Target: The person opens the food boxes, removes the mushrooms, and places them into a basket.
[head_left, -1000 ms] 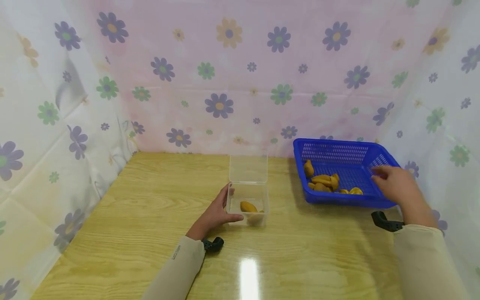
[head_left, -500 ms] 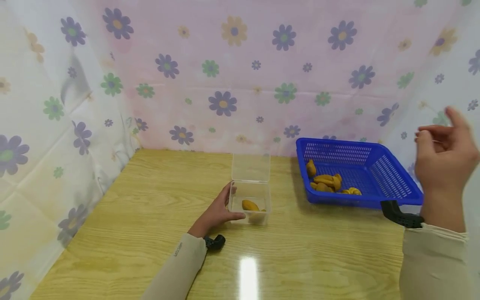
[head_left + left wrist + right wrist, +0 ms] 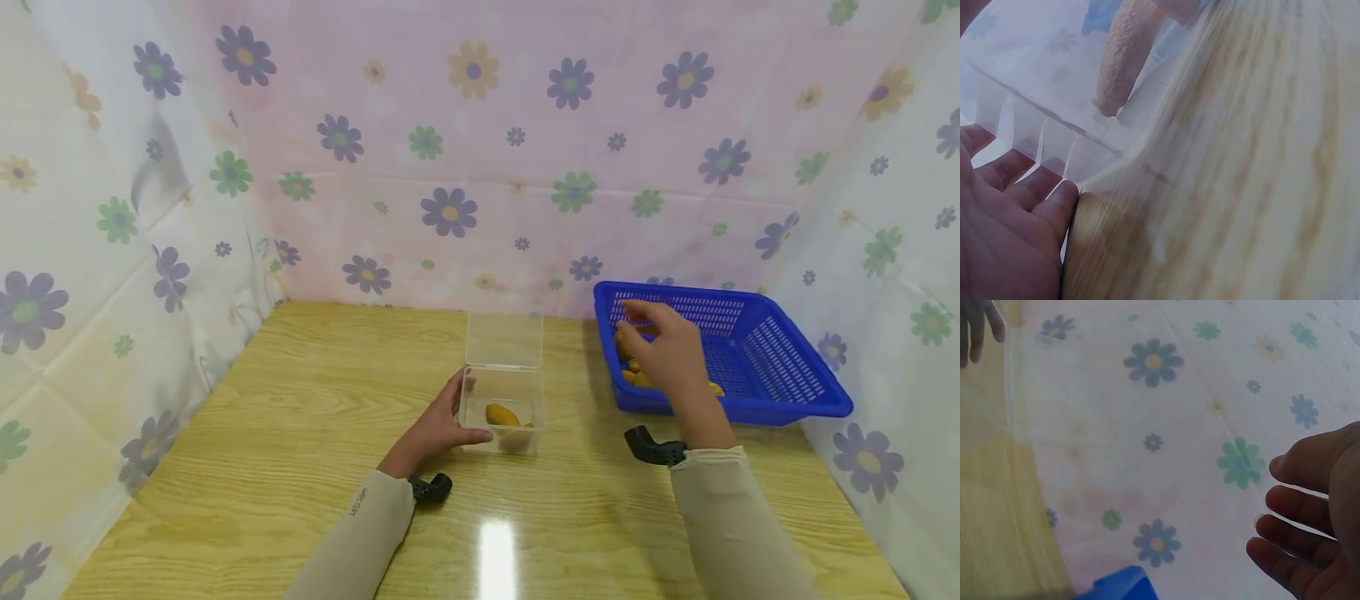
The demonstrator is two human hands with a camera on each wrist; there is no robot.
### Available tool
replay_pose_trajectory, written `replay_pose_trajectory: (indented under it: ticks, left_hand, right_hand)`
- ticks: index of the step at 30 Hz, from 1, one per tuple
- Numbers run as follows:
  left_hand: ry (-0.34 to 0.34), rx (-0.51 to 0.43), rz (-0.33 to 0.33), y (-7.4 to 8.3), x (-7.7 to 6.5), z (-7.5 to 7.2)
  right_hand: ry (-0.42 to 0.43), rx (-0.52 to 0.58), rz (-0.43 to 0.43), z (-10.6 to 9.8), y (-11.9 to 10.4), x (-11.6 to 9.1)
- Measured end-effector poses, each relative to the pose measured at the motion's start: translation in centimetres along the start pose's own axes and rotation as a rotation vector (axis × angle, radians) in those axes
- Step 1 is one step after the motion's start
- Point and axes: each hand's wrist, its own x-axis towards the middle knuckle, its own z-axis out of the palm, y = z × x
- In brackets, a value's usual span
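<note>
A clear plastic box (image 3: 501,390) stands on the table with its lid (image 3: 504,340) raised at the back. My left hand (image 3: 444,423) holds its left side, thumb along the front wall. In the left wrist view, the fingers (image 3: 1013,169) press against the see-through wall. Inside lies an elongated mustard-yellow piece (image 3: 502,415), with a smaller bit beside it. My right hand (image 3: 666,350) is over the left part of a blue basket (image 3: 780,350), fingers loosely bent and nothing between them. Several yellow pieces (image 3: 637,379) lie in that basket, partly hidden by the hand.
The wood-grain table (image 3: 300,500) runs up to a flowered cloth (image 3: 390,167) that hangs behind and on both sides. The blue basket stands right of the box, close to the right-hand cloth.
My right hand lifted out rightward past the basket, then came back left to hover over the basket's left part. The left hand keeps its hold on the box.
</note>
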Motion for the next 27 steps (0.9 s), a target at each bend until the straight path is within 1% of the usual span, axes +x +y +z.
replay_pose_trajectory:
  ticks: [5,11,15,21,22,23,27]
  left_hand:
    - [0.002,0.001,-0.002,-0.1,0.0,0.1]
    - [0.004,0.004,0.003,-0.1,0.0,0.1]
    - [0.006,0.001,0.003,0.1,0.0,0.1]
    - [0.015,-0.005,-0.006,0.2,0.1,0.0]
    - [0.007,-0.01,-0.013,0.6,-0.1,0.0]
    - [0.007,-0.014,-0.014,0.6,-0.1,0.0]
    - [0.007,-0.017,-0.011,0.6,-0.2,0.0]
  right_hand:
    - [-0.122,0.033,0.011,3.2,-0.8,-0.3]
    - [-0.272,0.058,0.032,6.1,-1.8,-0.8]
    - [-0.367,0.041,0.04,7.5,-2.6,-1.0]
    - [-0.463,0.006,0.027,9.3,-3.2,-1.1]
    - [-0.481,0.001,0.025,9.5,-3.3,-1.1]
    - [-0.496,-0.006,0.025,9.8,-3.3,-1.1]
    - [-0.551,-0.038,-0.003,10.5,-3.7,-1.2]
